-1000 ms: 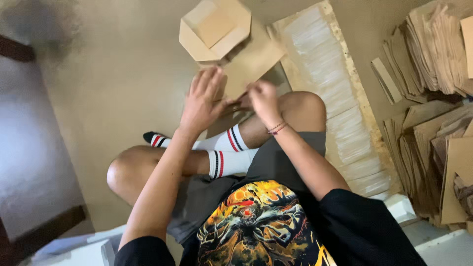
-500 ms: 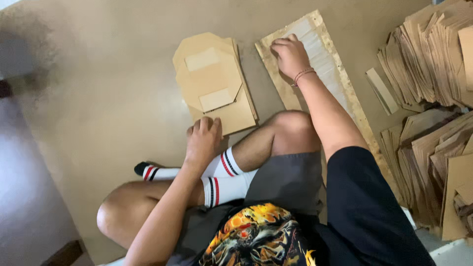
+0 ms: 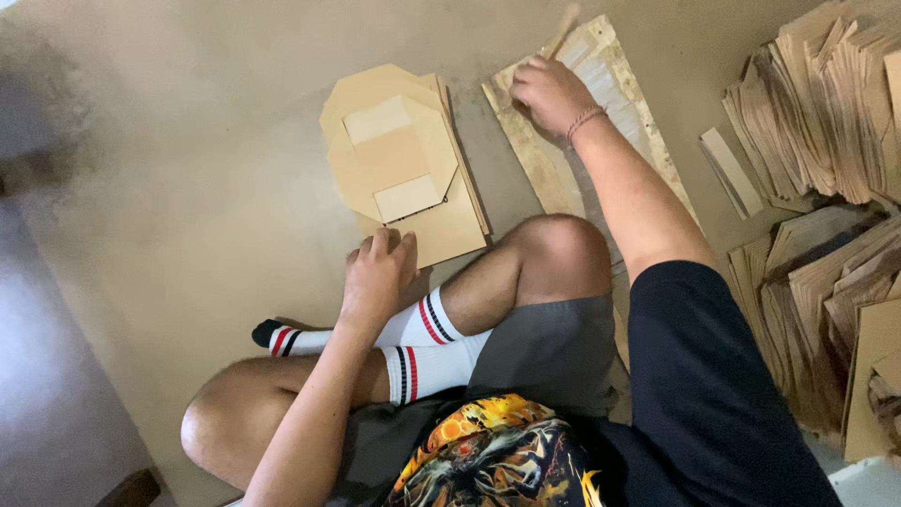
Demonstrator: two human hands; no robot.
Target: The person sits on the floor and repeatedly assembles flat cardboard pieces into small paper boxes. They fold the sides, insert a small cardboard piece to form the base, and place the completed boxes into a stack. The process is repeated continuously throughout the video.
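Note:
I sit cross-legged on the floor. A small stack of folded brown paper pieces (image 3: 399,164) lies flat in front of my knees, its top piece showing two paler flaps. My left hand (image 3: 377,275) rests loosely curled at the stack's near edge, holding nothing. My right hand (image 3: 547,94) reaches forward over a long worn board (image 3: 540,174) smeared with pale paste, and is closed on a thin wooden stick (image 3: 564,28) that points away from me.
Heaps of brown paper sheets and folded pieces (image 3: 826,141) fill the right side, with more (image 3: 845,319) near my right hip. Bare tan floor (image 3: 188,188) stretches to the left. A dark ledge (image 3: 38,376) runs along the lower left.
The folded piece held over my knee a second ago now lies on the stack. My right hand moved out to the pasty board and took the stick. My left hand dropped to the stack's edge.

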